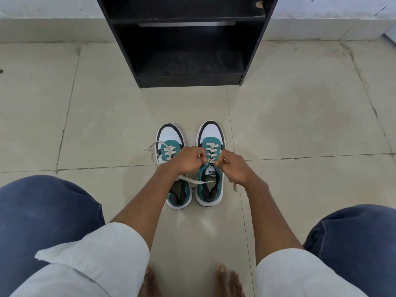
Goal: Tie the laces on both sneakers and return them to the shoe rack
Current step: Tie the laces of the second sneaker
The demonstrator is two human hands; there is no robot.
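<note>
Two teal, white and black sneakers stand side by side on the tiled floor, toes pointing away from me. Over the right sneaker [211,133], my left hand [188,159] and my right hand [233,166] each pinch one end of its cream lace [211,150] near the top eyelets. One lace end trails across the shoe opening toward the left; another hangs blurred below my right wrist. The left sneaker [170,133] is partly hidden under my left hand, and its untied laces [151,150] lie loose on the floor to its left.
A black shoe rack [188,79] stands against the wall straight ahead, its lower shelf dark and open. My knees in blue trousers frame the bottom corners, and my bare toes [222,275] rest on the floor below the sneakers.
</note>
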